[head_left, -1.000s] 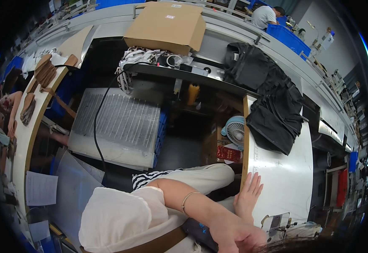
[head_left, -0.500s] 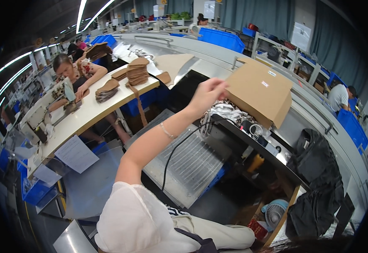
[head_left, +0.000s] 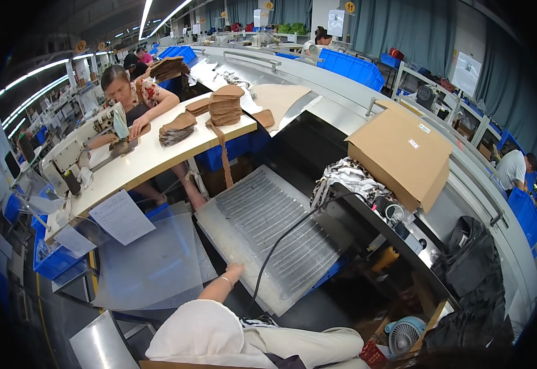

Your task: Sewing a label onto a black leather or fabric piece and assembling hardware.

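My left hand [head_left: 235,270], with a bracelet at the wrist, reaches low over the near left edge of a ribbed grey-white tray [head_left: 288,224]. Its fingers look curled closed on the tray's edge, though they appear small and partly hidden. Across the tray's surface run several parallel grooves, and nothing lies on them. A thin black cable [head_left: 267,261] hangs over the tray's right part. My right hand is out of view. Below my sleeve, a brown edge [head_left: 202,365] shows at the bottom of the picture.
A cardboard box [head_left: 397,147] sits beside patterned fabric [head_left: 349,175] at right. A small fan [head_left: 405,337] stands low in a drawer. At left, a co-worker sews at a machine [head_left: 78,144] on a table with stacked brown pieces [head_left: 226,106]. Black bags [head_left: 474,289] are at far right.
My left hand has left the side of the cardboard box and come back down to the tray's near left edge. The whole view has shifted slightly.
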`<state>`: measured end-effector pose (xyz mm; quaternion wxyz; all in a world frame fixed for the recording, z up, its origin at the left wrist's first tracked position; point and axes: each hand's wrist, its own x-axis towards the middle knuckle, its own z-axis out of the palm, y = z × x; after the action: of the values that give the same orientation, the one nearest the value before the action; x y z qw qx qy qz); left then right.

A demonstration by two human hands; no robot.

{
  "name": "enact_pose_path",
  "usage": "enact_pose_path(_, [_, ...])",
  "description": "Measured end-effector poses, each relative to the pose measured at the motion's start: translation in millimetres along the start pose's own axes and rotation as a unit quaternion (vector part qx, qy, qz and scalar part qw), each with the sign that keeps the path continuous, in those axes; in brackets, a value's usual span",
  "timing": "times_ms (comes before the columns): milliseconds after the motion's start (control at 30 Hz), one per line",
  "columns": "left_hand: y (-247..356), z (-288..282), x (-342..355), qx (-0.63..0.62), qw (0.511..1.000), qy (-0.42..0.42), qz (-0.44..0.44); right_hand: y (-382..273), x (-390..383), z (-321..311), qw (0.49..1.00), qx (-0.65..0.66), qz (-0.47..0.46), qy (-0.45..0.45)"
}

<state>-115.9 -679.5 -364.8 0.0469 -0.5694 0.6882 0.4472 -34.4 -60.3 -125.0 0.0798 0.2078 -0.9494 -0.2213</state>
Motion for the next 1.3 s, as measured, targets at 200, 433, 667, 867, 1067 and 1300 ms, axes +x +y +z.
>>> enact_pose_path(200, [-5, 5, 10, -0.083, 0.991, 0.052, -0.095, -15, -16, 21, 0.998, -0.016, -0.052, 0.013])
enact_pose_path(433, [42, -8, -44, -0.015, 0.963, 0.242, -0.117, -29, -36, 42, 0.995, -0.039, -0.088, 0.022])
enact_pose_path(667, [28, -31, -43, -0.097, 0.95, 0.293, -0.051, -45, -19, 76, 0.99, -0.047, -0.132, 0.033])
enact_pose_path(867, [24, -36, -44, -0.117, 0.929, 0.35, 0.015, -49, 32, 118, 0.979, -0.051, -0.193, 0.05])
enact_pose_path(1067, [34, -63, -42, -0.108, 0.946, 0.254, 0.168, -78, 106, 156, 0.964, -0.063, -0.244, 0.081])
enact_pose_path(1300, [83, -82, -71, -0.056, 0.919, 0.179, 0.346, -239, 312, -94, 0.83, 0.457, -0.321, -0.005])
